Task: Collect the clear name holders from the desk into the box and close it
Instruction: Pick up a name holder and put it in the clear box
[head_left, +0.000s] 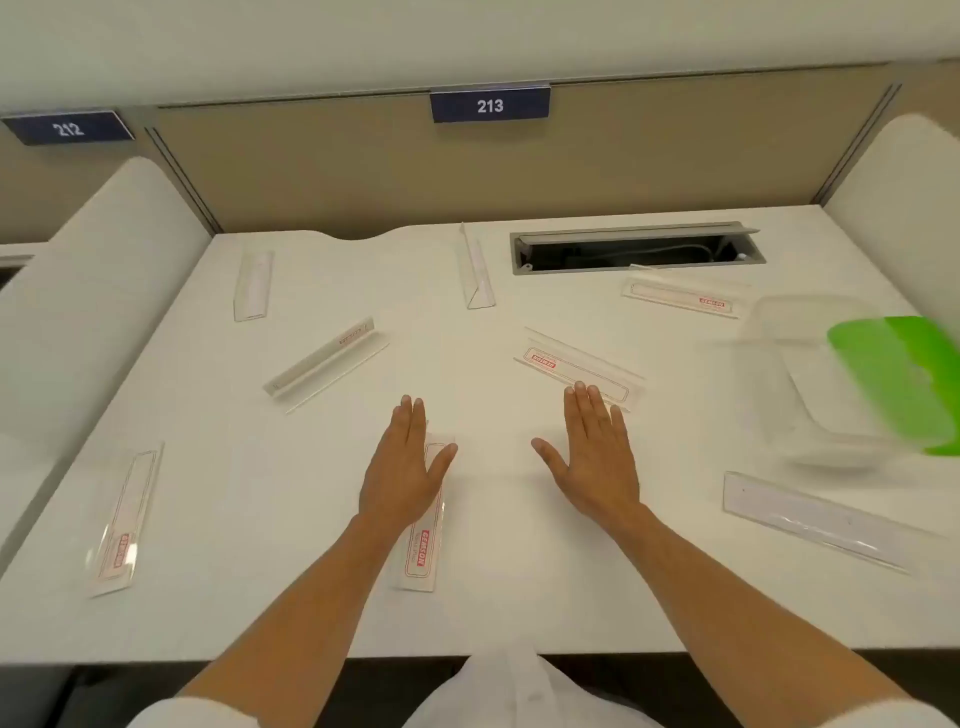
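White desk holds scattered clear name holders, none boxed yet. Left hand lies flat, fingers straight, over one name holder; right hand flat, fingertips touching another, likely poised to gather. Clear box with green lid sits right of the right fingers.

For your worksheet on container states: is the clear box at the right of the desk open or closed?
Open. The clear box has no lid across its top; the green lid leans at its right side.
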